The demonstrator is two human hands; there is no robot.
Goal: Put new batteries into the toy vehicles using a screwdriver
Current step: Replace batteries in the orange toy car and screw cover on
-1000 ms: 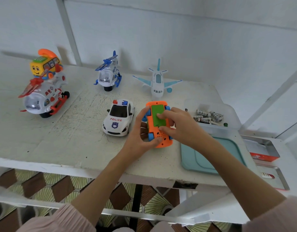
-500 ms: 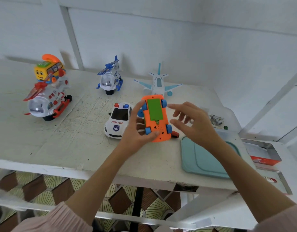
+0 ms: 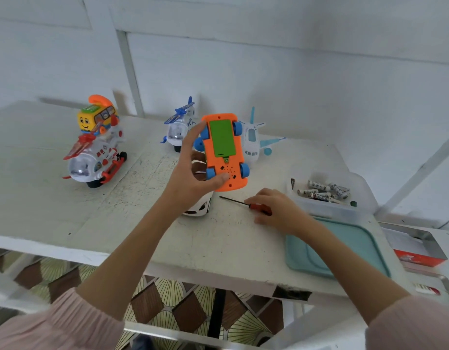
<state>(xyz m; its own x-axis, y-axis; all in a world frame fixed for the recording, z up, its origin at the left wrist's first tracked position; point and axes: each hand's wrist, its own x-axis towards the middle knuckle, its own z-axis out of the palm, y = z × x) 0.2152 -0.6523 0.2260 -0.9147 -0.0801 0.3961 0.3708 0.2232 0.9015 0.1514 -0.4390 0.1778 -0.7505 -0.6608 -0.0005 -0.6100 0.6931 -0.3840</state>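
My left hand (image 3: 193,173) grips an orange toy car (image 3: 224,152), lifted above the table with its underside toward me. The underside shows a green battery cover, blue wheels and a small screw. My right hand (image 3: 279,210) is down on the table, fingers curled round the red handle of a screwdriver (image 3: 246,204) whose thin shaft points left. A clear tub of batteries (image 3: 322,193) stands just to the right.
On the white table (image 3: 92,218) are a police car (image 3: 200,205) partly hidden under my left wrist, a red-and-white helicopter (image 3: 94,157), a yellow bus (image 3: 95,117), a blue helicopter (image 3: 179,127) and a white plane (image 3: 253,140). A teal lid (image 3: 344,246) lies at the right.
My left hand has raised the orange car higher off the table. My right hand let go of the car, dropped to the table and closed on the screwdriver handle.
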